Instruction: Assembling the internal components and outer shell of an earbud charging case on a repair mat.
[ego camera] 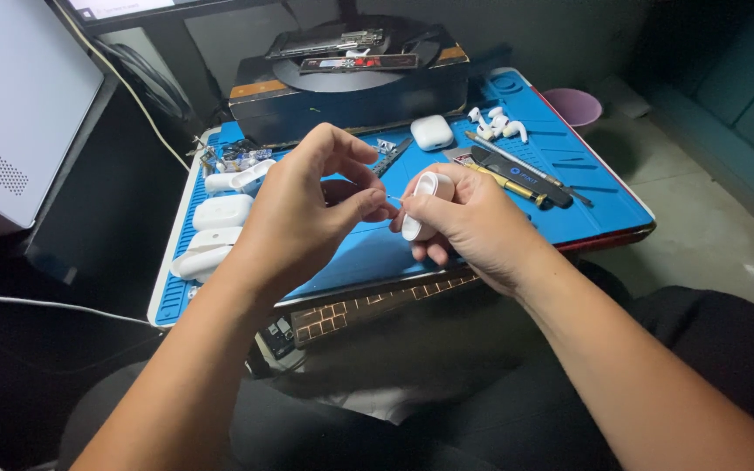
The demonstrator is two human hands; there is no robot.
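My right hand (464, 222) grips a small white earbud case (422, 202), its lid end turned toward the left. My left hand (307, 205) pinches a thin, tiny part between thumb and forefinger, with its tip right at the case's edge. Both hands hover just above the blue work mat (377, 249). The pinched part is too small to identify.
Several white earbud cases (220, 212) lie along the mat's left edge, another case (432, 132) and loose white earbuds (499, 123) at the back. Hand tools (517, 170) rest on the right. A dark box (351, 83) stands behind, a purple bowl (572, 106) far right.
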